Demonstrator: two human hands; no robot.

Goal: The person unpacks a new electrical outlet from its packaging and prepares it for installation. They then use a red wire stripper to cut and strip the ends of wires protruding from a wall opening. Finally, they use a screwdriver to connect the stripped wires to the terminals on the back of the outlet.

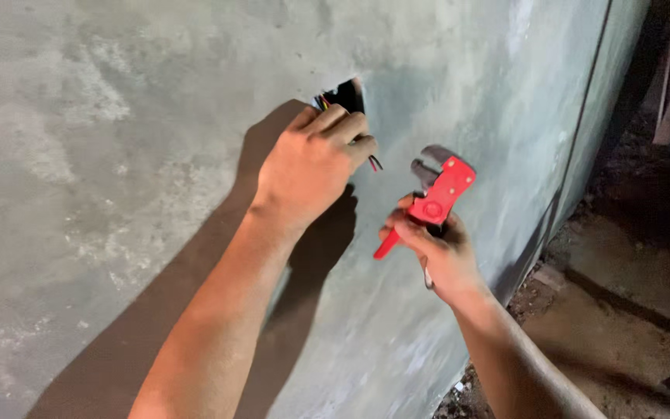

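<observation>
red wire stripper (437, 198) with grey head, in right hand (436, 256).

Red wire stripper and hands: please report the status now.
Left hand gripping wires at the wall box opening. Right hand holding red wire stripper, clear of the concrete wall. Nothing in the way.

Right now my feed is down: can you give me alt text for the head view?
The left hand grips a bundle of coloured wires at a dark opening in a grey plastered wall. The right hand holds a red wire stripper just beside it, jaws up. Rough dirt floor lies to the right.
</observation>
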